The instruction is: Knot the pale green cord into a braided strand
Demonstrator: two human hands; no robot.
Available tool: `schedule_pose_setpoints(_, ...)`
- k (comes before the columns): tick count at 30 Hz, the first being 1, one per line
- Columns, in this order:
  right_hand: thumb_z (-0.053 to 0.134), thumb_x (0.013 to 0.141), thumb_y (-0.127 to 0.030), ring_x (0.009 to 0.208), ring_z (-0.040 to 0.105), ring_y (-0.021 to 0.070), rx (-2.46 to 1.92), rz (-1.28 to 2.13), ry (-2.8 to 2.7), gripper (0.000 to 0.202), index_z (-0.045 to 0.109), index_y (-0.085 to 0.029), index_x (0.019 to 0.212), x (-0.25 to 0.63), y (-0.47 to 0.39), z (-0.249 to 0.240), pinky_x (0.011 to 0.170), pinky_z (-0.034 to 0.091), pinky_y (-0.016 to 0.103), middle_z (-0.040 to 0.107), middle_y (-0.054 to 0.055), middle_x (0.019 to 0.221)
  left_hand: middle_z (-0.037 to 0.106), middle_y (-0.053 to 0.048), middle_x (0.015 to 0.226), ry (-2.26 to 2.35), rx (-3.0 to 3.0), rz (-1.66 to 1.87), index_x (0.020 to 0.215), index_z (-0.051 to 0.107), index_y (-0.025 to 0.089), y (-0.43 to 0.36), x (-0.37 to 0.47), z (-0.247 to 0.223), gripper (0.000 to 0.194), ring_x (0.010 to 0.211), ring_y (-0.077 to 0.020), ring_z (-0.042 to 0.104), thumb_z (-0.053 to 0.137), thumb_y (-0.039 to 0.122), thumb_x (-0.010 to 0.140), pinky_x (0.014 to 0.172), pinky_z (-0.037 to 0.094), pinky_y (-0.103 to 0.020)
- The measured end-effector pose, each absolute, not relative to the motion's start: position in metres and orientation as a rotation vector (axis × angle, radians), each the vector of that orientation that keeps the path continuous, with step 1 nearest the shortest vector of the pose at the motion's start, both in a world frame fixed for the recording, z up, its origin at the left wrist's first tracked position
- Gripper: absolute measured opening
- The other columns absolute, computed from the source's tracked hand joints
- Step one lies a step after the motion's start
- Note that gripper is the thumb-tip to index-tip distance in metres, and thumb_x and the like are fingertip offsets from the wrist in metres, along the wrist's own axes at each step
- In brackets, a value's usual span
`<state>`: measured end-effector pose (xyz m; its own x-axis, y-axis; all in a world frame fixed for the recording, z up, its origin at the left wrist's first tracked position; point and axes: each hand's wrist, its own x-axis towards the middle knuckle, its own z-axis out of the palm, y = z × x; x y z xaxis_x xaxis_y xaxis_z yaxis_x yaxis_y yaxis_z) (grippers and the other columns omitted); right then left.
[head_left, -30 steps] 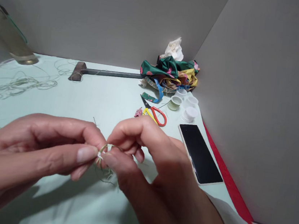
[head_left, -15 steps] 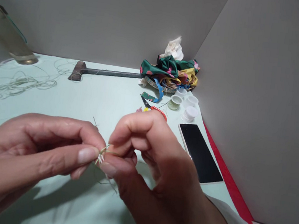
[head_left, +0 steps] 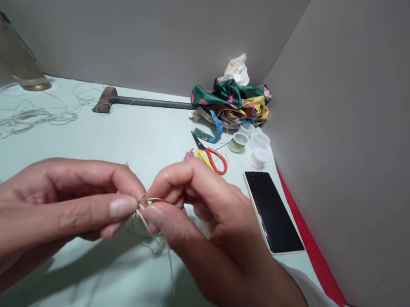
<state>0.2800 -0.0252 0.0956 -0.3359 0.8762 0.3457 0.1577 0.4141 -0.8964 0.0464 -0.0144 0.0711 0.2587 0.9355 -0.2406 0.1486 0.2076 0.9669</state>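
Observation:
My left hand [head_left: 83,203] pinches a small knotted bundle of thin green and white cord [head_left: 139,209] between thumb and forefinger. Close against it, my right hand [head_left: 200,217] is closed too, its thumb and forefinger pressed on a green strand at the knot. A white strand [head_left: 149,227] runs out below the right thumb, and loose cord ends dangle under both hands. Just beyond the right hand lie scissors [head_left: 210,156] with one red and one yellow handle. Fingertips partly hide the knot.
A hammer [head_left: 140,101] lies at the back, with loose green cord [head_left: 37,115] to its left. Farther right are crumpled patterned cloth [head_left: 230,97], thread spools [head_left: 238,142] and a phone [head_left: 274,212]. A bottle [head_left: 15,53] stands far left. Grey walls bound the table.
My right hand has lowered and its fingers have closed in on the green strand. The white strand now hangs down longer below the knot. More of the scissors shows.

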Motion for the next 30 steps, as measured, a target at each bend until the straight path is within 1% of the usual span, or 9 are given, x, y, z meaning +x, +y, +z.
schedule_pose_setpoints(3,0.076,0.099,-0.037,0.071,0.061,0.014,-0.903,0.936,-1.805,0.019,0.07,-0.024,0.113,0.278,-0.019,0.097,0.064,0.051,0.026,0.063,-0.004,0.075,0.051,0.002,0.056,1.325,1.376,0.787,0.069,0.08,0.032,-0.016,0.044,0.071,0.025,0.061,-0.0191,0.055,0.083,0.054,0.08,0.053,0.046,-0.034)
schedule_pose_setpoints(6,0.075,0.099,-0.039,0.069,0.059,0.0138,-0.915,0.949,-1.793,0.018,0.071,-0.024,0.108,0.278,-0.018,0.095,0.063,0.049,0.025,0.063,-0.004,0.073,0.048,0.002,0.057,1.333,1.384,0.764,0.072,0.081,0.032,-0.013,0.044,0.071,0.03,0.06,-0.0184,0.05,0.08,0.06,0.082,0.053,0.047,-0.032)
schedule_pose_setpoints(9,0.069,0.102,-0.031,0.067,0.058,0.0122,-0.907,1.055,-1.732,0.009,0.069,-0.023,0.098,0.282,-0.021,0.09,0.062,0.048,0.024,0.064,-0.004,0.073,0.046,0.001,0.059,1.31,1.391,0.756,0.069,0.079,0.03,-0.01,0.046,0.072,0.036,0.06,-0.0172,0.045,0.081,0.063,0.084,0.053,0.047,-0.029)
schedule_pose_setpoints(13,0.058,0.104,-0.015,0.065,0.056,0.009,-0.817,1.233,-1.641,0.019,0.062,-0.022,0.086,0.289,-0.022,0.082,0.062,0.047,0.019,0.064,-0.005,0.075,0.046,0.0,0.059,1.258,1.415,0.76,0.073,0.082,0.032,-0.009,0.048,0.074,0.035,0.061,-0.019,0.044,0.08,0.064,0.087,0.054,0.049,-0.028)
schedule_pose_setpoints(17,0.063,0.101,-0.018,0.068,0.057,0.0101,-0.78,1.154,-1.728,0.014,0.065,-0.021,0.087,0.291,-0.017,0.077,0.063,0.047,0.021,0.064,-0.004,0.075,0.045,0.001,0.059,1.255,1.413,0.783,0.075,0.081,0.033,-0.011,0.049,0.076,0.032,0.06,-0.0182,0.042,0.081,0.062,0.087,0.053,0.048,-0.026)
schedule_pose_setpoints(19,0.065,0.1,-0.018,0.069,0.058,0.0095,-0.769,1.111,-1.77,0.015,0.067,-0.019,0.085,0.292,-0.014,0.078,0.065,0.047,0.021,0.066,-0.003,0.077,0.047,0.001,0.059,1.239,1.378,0.794,0.076,0.082,0.032,-0.012,0.051,0.077,0.031,0.062,-0.0188,0.044,0.081,0.061,0.086,0.055,0.048,-0.027)
schedule_pose_setpoints(22,0.068,0.098,-0.022,0.071,0.058,0.0081,-0.77,1.185,-1.754,0.015,0.071,-0.018,0.083,0.292,-0.012,0.082,0.065,0.046,0.019,0.07,-0.003,0.082,0.052,-0.002,0.059,1.138,1.306,0.809,0.076,0.083,0.03,-0.013,0.063,0.077,0.035,0.071,-0.025,0.056,0.079,0.064,0.083,0.061,0.051,-0.034)
schedule_pose_setpoints(27,0.087,0.087,-0.037,0.062,0.044,0.0083,-0.981,1.482,-1.665,0.019,0.074,-0.023,0.09,0.291,-0.015,0.088,0.056,0.037,0.022,0.064,-0.007,0.076,0.054,-0.003,0.057,1.061,1.289,0.753,0.07,0.083,0.034,-0.013,0.087,0.075,0.041,0.081,-0.0298,0.063,0.073,0.072,0.079,0.066,0.052,-0.038)
schedule_pose_setpoints(30,0.084,0.09,-0.034,0.063,0.043,0.009,-0.992,1.452,-1.657,0.015,0.074,-0.024,0.092,0.29,-0.016,0.084,0.057,0.037,0.023,0.061,-0.007,0.075,0.054,-0.003,0.056,1.064,1.336,0.7,0.068,0.082,0.036,-0.012,0.084,0.075,0.04,0.08,-0.0288,0.063,0.07,0.072,0.081,0.063,0.049,-0.037)
